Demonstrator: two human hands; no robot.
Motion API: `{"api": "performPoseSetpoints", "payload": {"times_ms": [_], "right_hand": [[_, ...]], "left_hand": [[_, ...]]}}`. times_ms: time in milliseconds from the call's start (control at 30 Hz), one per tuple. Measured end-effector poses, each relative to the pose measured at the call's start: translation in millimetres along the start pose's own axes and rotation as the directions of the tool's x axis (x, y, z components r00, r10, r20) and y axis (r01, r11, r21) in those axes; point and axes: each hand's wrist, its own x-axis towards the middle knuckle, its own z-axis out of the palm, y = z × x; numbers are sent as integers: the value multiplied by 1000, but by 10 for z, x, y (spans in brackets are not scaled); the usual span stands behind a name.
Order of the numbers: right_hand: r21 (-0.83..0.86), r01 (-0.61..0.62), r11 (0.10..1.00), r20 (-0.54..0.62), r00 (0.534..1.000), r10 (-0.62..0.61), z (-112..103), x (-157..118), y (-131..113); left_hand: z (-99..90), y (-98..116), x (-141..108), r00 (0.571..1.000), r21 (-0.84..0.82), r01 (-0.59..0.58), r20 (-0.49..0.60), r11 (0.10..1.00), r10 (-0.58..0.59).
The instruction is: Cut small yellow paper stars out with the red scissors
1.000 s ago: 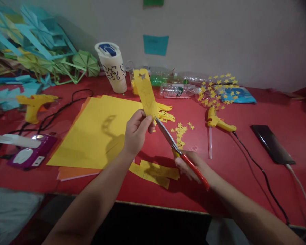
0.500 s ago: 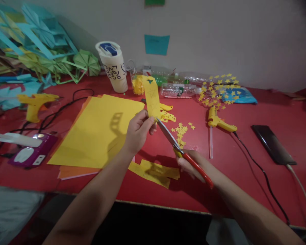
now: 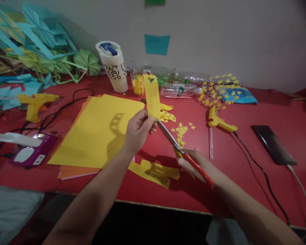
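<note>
Pinched in my left hand (image 3: 139, 131) is the lower end of a yellow paper strip (image 3: 152, 97), which stands upright with star outlines drawn on it and a cut-out hole near its top. My right hand (image 3: 193, 166) is closed on red-handled scissors (image 3: 168, 133). Their blade tips touch the strip's lower edge, right by my left fingertips. To the right of the blades lies a heap of small yellow paper stars (image 3: 180, 132). More yellow strips (image 3: 155, 173) lie on the table below my hands, and cut scraps (image 3: 167, 115) lie behind the strip.
Yellow sheets (image 3: 91, 132) lie left on the red table (image 3: 234, 187). Glue guns (image 3: 215, 120) (image 3: 37, 103) stand at both sides, with cables. A phone (image 3: 272, 144) lies right, a purple power strip (image 3: 33, 149) left. A tumbler (image 3: 113, 68) and plastic bottles (image 3: 180, 90) stand behind.
Hands, strip and scissors hold almost the same place. The strip's upper part has tilted very slightly; otherwise little differs.
</note>
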Motion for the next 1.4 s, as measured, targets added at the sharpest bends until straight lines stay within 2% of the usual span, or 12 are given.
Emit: {"api": "performPoseSetpoints", "payload": {"times_ms": [1400], "right_hand": [[-6,-50,999,-24,998,50,-7,1,-39]], "left_hand": [[-29,-54,9,999,16,-27,24,999,27]]}}
